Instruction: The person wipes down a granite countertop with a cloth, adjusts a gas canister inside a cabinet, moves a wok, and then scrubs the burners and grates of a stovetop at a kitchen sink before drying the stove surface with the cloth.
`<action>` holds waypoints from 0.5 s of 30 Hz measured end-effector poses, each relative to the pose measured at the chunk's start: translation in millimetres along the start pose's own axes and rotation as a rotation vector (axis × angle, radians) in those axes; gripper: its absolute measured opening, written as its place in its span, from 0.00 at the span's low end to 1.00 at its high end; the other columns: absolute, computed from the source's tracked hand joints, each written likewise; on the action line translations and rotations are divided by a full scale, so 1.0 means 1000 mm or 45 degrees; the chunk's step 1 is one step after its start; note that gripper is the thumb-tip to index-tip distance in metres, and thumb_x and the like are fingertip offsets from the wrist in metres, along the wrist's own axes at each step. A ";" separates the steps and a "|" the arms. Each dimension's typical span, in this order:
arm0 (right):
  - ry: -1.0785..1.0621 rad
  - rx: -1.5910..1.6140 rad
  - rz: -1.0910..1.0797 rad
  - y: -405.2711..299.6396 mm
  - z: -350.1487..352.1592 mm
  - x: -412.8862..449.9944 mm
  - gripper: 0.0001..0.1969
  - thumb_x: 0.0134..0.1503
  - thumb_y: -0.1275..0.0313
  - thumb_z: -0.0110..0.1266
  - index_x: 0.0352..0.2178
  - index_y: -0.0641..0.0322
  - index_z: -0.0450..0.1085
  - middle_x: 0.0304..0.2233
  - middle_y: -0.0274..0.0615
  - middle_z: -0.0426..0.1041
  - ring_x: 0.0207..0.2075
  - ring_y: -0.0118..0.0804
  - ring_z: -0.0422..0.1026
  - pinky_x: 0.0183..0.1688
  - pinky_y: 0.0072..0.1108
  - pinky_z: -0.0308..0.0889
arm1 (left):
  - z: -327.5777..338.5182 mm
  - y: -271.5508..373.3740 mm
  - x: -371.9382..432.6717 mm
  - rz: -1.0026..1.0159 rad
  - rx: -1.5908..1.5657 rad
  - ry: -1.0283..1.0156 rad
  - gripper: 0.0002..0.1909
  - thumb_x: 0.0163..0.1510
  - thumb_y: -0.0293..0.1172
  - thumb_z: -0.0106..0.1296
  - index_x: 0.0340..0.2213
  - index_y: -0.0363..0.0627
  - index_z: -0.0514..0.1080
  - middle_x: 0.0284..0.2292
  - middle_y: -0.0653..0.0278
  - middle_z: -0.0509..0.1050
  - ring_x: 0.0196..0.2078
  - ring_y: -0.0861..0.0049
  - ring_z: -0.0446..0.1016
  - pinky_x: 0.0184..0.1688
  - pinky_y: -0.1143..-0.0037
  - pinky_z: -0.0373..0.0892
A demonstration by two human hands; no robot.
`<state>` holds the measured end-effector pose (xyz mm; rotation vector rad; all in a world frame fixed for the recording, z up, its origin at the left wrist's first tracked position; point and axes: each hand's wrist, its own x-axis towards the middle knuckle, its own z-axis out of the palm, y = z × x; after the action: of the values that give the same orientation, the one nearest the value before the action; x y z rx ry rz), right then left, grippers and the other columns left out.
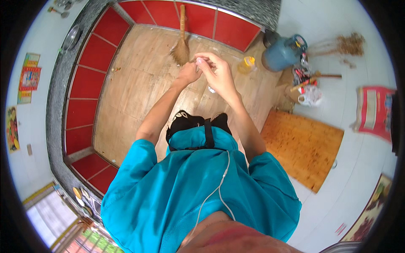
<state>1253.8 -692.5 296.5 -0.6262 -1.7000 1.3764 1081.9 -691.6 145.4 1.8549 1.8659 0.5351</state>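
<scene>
My left hand is held out in front of my body with its fingers curled and partly hidden. Beside it, the thumb and forefinger of my right hand come together right at the left hand's fingers. Whether anything small is pinched between them cannot be made out. Beyond my hands, a straw broom stands head-down on the wood-look floor, its handle against red cabinet doors. To the right of my right hand, a clear plastic bottle with a yellow cap is on the floor.
Red cabinets under a dark granite counter run along the left and far sides. On the right are a blue gas cylinder, plastic bags and a wooden board by the wall. A metal bowl sits on the counter.
</scene>
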 end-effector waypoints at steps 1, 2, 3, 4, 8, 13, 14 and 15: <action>-0.014 -0.040 0.028 0.027 0.007 0.021 0.10 0.62 0.74 0.50 0.42 0.71 0.71 0.30 0.39 0.75 0.31 0.23 0.73 0.33 0.16 0.68 | 0.003 -0.029 0.013 -0.159 0.013 0.001 0.23 0.58 0.45 0.47 0.51 0.46 0.67 0.43 0.44 0.75 0.44 0.46 0.74 0.46 0.56 0.71; -0.059 -0.040 0.024 0.050 0.011 0.040 0.10 0.62 0.74 0.50 0.42 0.71 0.71 0.30 0.39 0.75 0.31 0.23 0.73 0.33 0.16 0.68 | 0.003 -0.047 0.025 -0.139 0.026 0.116 0.23 0.57 0.44 0.48 0.51 0.46 0.67 0.42 0.44 0.75 0.43 0.47 0.74 0.46 0.56 0.71; -0.096 0.000 0.087 0.071 0.015 0.062 0.10 0.62 0.74 0.50 0.42 0.71 0.71 0.30 0.39 0.75 0.31 0.24 0.74 0.33 0.16 0.68 | 0.001 -0.064 0.038 -0.114 0.043 0.238 0.24 0.56 0.43 0.50 0.51 0.45 0.67 0.41 0.44 0.76 0.43 0.47 0.75 0.45 0.56 0.71; -0.110 0.031 0.159 0.092 0.016 0.081 0.10 0.62 0.75 0.50 0.42 0.71 0.71 0.30 0.39 0.75 0.30 0.25 0.74 0.33 0.16 0.69 | -0.014 -0.062 0.053 -0.258 -0.002 0.150 0.24 0.56 0.43 0.50 0.50 0.45 0.67 0.40 0.43 0.76 0.44 0.47 0.75 0.45 0.56 0.71; -0.167 -0.020 0.266 0.159 0.041 0.168 0.09 0.62 0.76 0.50 0.41 0.72 0.71 0.30 0.39 0.76 0.29 0.25 0.74 0.33 0.17 0.70 | -0.071 -0.101 0.107 -0.327 -0.062 0.190 0.22 0.54 0.43 0.51 0.46 0.43 0.73 0.37 0.46 0.77 0.42 0.51 0.76 0.45 0.61 0.72; -0.187 -0.053 0.378 0.229 0.063 0.246 0.08 0.62 0.77 0.48 0.39 0.72 0.71 0.29 0.39 0.76 0.28 0.25 0.74 0.31 0.18 0.70 | -0.114 -0.179 0.162 -0.464 -0.337 0.322 0.21 0.53 0.39 0.50 0.45 0.40 0.73 0.36 0.42 0.77 0.42 0.49 0.76 0.46 0.60 0.71; -0.163 -0.018 0.371 0.255 0.059 0.255 0.10 0.61 0.72 0.51 0.37 0.70 0.73 0.27 0.41 0.78 0.24 0.27 0.76 0.28 0.18 0.70 | -0.125 -0.189 0.178 -0.453 -0.346 0.301 0.21 0.52 0.39 0.50 0.45 0.40 0.73 0.36 0.42 0.77 0.42 0.50 0.76 0.46 0.61 0.71; -0.157 -0.022 0.384 0.264 0.061 0.263 0.10 0.61 0.72 0.51 0.37 0.70 0.73 0.27 0.41 0.78 0.24 0.27 0.76 0.28 0.18 0.70 | -0.132 -0.200 0.187 -0.460 -0.354 0.260 0.22 0.52 0.39 0.51 0.45 0.39 0.74 0.36 0.43 0.77 0.42 0.51 0.77 0.46 0.61 0.71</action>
<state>1032.5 -443.1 119.7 -0.8498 -1.7685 1.6399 844.3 -502.8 131.8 1.2889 2.0727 0.8290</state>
